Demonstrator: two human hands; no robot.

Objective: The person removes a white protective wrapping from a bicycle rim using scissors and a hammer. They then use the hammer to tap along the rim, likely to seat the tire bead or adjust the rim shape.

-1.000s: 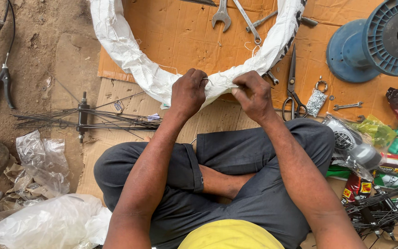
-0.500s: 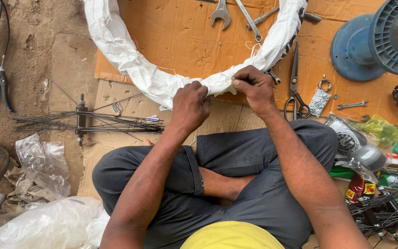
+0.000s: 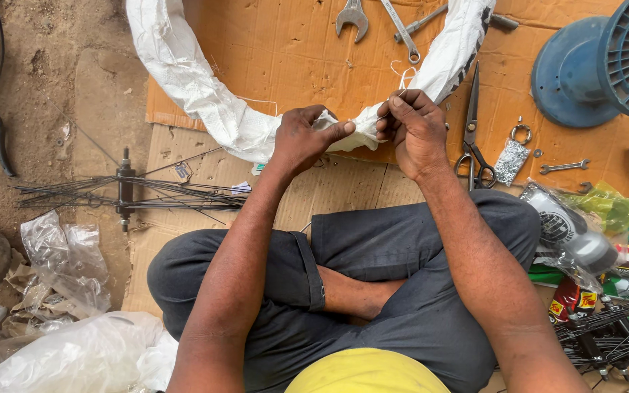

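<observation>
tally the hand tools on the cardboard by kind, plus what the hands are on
Wrenches: 3, two at top, one small at right
Scissors: 1
White-wrapped ring: 1, pinched by left hand and right hand
Blue spool: 1
Total: 6

Colourful packets (right edge, heaped)

Left hand and right hand pinching the white woven wrap on a ring at twelve o'clock, over cardboard. Scissors at two o'clock, blue spool beyond. Spoked hub at nine o'clock.
</observation>
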